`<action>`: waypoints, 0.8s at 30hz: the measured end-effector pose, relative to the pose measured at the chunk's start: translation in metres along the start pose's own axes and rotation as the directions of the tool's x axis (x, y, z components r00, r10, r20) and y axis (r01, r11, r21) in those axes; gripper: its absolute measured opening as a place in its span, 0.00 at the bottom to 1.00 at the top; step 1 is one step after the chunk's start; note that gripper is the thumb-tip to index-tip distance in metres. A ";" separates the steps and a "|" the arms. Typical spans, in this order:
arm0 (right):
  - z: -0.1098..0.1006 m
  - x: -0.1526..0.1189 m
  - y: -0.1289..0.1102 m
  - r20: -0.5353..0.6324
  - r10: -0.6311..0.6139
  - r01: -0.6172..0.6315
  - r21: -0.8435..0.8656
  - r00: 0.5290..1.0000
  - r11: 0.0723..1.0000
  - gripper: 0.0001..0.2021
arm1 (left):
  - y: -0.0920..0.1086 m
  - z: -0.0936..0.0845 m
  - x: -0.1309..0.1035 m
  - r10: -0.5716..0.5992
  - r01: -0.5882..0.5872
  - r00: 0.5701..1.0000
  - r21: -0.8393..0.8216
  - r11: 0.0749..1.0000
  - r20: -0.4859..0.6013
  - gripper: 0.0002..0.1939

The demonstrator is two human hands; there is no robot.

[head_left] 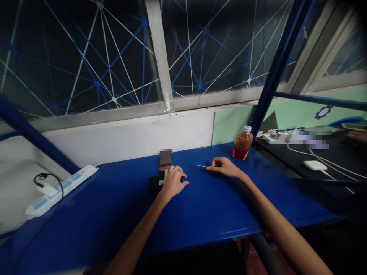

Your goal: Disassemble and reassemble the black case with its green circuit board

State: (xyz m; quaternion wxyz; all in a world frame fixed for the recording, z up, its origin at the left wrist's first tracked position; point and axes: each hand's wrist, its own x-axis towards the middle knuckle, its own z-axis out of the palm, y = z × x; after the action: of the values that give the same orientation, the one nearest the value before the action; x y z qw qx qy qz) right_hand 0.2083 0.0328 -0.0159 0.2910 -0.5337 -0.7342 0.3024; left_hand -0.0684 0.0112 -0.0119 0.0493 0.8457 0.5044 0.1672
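My left hand (173, 181) rests over the right side of a black boxy object (155, 183) on the blue table. Its fingers are spread and bent, and they hide part of that object. Just behind lies a dark phone-like slab (165, 160). To the right, my right hand (225, 168) is closed around a thin screwdriver-like tool (200, 165). The tool's slim metal shaft points left towards my left hand, while its handle is hidden in the fingers. A few tiny light specks (195, 173) lie on the table between my hands, too small to name.
A bottle of reddish drink (243, 143) stands at the back right of the blue table (200, 217). Along the left edge lies a white power strip (63, 191) with a black cable. On the neighbouring dark desk are a white charger case (315, 165), cables and another person's hand (358, 135).
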 end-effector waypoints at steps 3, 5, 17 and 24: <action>0.001 0.000 0.002 0.006 -0.012 0.012 -0.014 1.000 1.000 0.23 | 0.004 0.002 0.001 -0.032 0.032 0.999 0.004 0.999 -0.017 0.03; 0.001 0.001 0.003 -0.001 -0.017 0.017 -0.026 1.000 1.000 0.23 | 0.008 0.006 0.003 -0.053 0.054 0.998 0.006 0.999 -0.035 0.01; -0.004 -0.001 0.004 -0.064 -0.039 0.030 -0.134 0.997 0.991 0.23 | 0.025 0.023 0.029 -0.122 0.119 0.989 -0.046 0.992 -0.079 0.03; 0.008 0.001 0.008 -0.083 -0.081 0.042 -0.389 0.993 0.920 0.14 | -0.010 -0.014 -0.017 -0.056 0.052 0.991 -0.033 0.998 -0.120 0.15</action>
State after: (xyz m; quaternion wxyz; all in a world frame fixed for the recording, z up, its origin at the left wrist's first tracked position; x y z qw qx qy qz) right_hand 0.2065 0.0346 -0.0271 0.2250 -0.5713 -0.7807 0.1161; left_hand -0.0882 0.0001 -0.0055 0.0355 0.8193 0.5265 0.2243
